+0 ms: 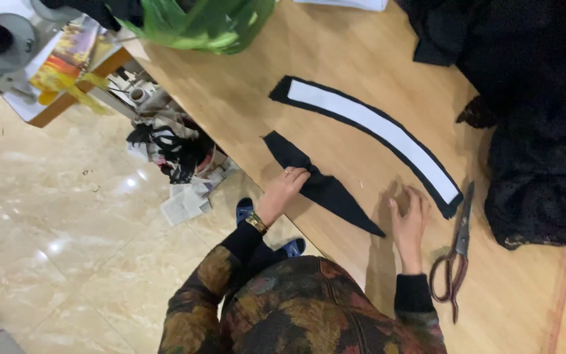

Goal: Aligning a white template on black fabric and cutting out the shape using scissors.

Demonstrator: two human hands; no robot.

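Pressing black fabric strip [319, 185] under left hand [287, 185], right hand [409, 221] flat.

- The table [244, 98] is smooth wood with a soft sheen.
- The black pointed piece [322, 187] under the left hand [286, 187] is matt cloth.
- The curved strip [375, 124] is matt white on black cloth (paper or interfacing, I cannot tell).
- The scissors [456, 252] have dull metal blades and dark reddish handles.
- The floor [54, 216] is glossy polished stone.
- The far right heap [545, 131] is rough black fabric.

Cut off at the right edge: heap of black lace fabric [545, 131]. Cropped along the top: green leaves [204, 23] and white paper sheet [345, 4]. Partly hidden under the left hand [287, 187]: black fabric piece [322, 187].
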